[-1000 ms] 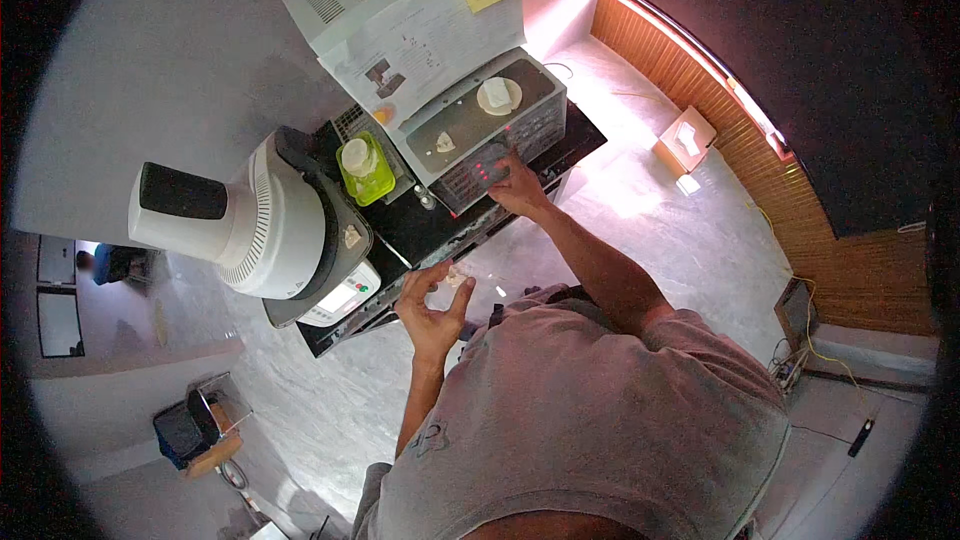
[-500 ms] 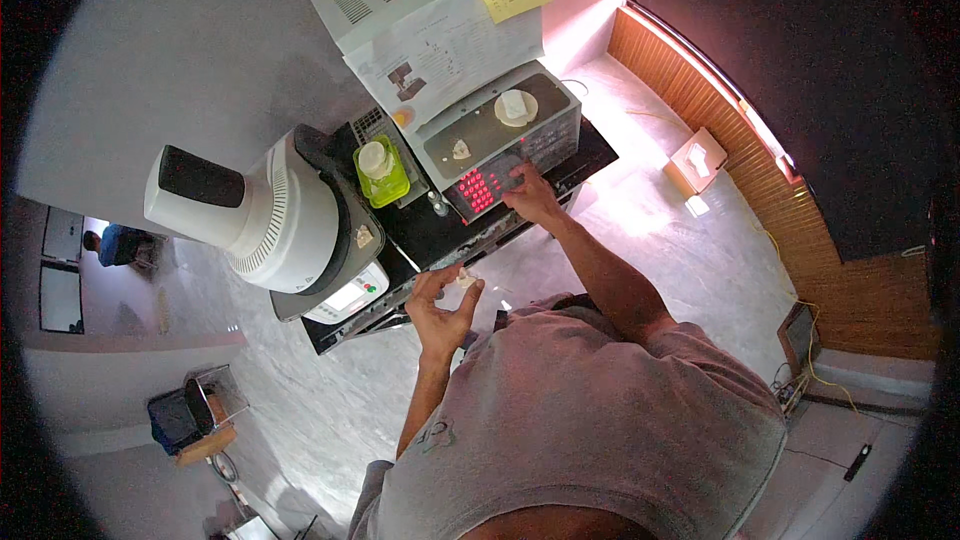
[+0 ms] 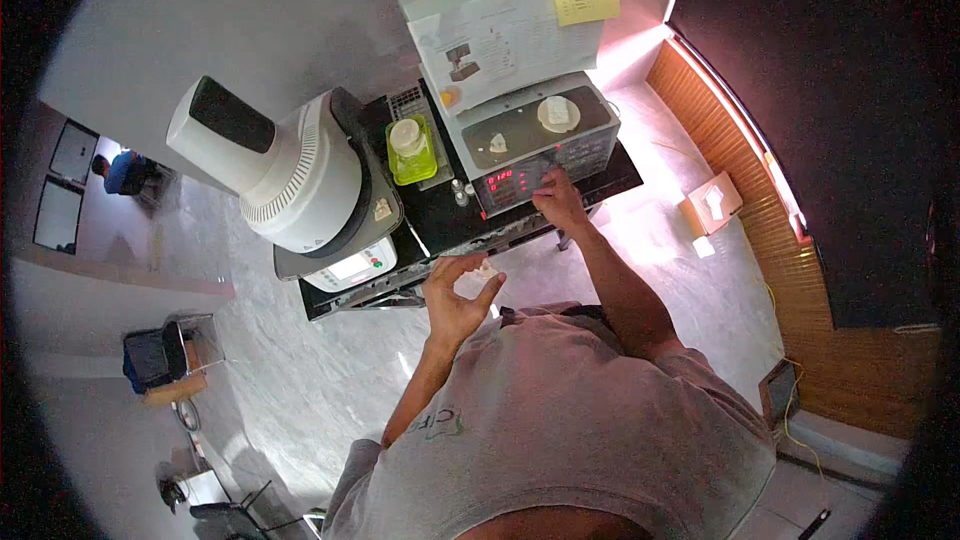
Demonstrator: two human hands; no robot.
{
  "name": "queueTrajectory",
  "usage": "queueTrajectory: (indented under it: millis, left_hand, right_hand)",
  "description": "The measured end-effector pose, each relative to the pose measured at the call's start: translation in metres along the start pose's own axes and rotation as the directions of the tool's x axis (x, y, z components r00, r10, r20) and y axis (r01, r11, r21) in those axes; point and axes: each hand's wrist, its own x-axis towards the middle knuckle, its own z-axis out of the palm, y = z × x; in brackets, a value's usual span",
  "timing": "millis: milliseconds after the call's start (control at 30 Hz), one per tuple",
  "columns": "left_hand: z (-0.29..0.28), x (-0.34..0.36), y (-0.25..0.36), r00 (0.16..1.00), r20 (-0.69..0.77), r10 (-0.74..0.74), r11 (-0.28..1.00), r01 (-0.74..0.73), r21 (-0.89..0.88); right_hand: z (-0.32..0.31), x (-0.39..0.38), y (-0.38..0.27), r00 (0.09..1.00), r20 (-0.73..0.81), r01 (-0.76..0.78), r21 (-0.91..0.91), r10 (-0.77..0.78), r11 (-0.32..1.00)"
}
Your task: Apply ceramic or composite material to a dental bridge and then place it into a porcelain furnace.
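The right hand (image 3: 557,202), fingers extended, is pressed against the keypad beside the red digit display (image 3: 500,180) on the front of the grey benchtop furnace (image 3: 530,145). In front of that furnace, the small white block (image 3: 472,283) is pinched in the raised left hand (image 3: 452,298). With attention drawn to the keys, the block could probably be loosened and dropped to the floor.
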Motion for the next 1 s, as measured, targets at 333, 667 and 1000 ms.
queueTrajectory:
  millis: [333, 667, 1000]
  left_hand:
    - [-0.005, -0.006, 0.000, 1.000, -0.029, -0.011, 1.000, 0.011, 0.012]
    - [-0.009, -0.014, -0.001, 1.000, -0.029, 0.002, 0.999, -0.001, 0.044]
    - [-0.014, -0.016, -0.003, 0.998, -0.030, -0.054, 0.998, 0.055, 0.005]
  right_hand:
    - [0.010, 0.001, 0.015, 0.996, -0.056, 0.065, -0.125, -0.073, 0.990]
    - [0.003, 0.000, 0.023, 0.991, 0.003, 0.132, -0.093, -0.133, 0.987]
    - [-0.002, 0.011, 0.062, 0.981, 0.015, 0.195, 0.012, -0.195, 0.981]
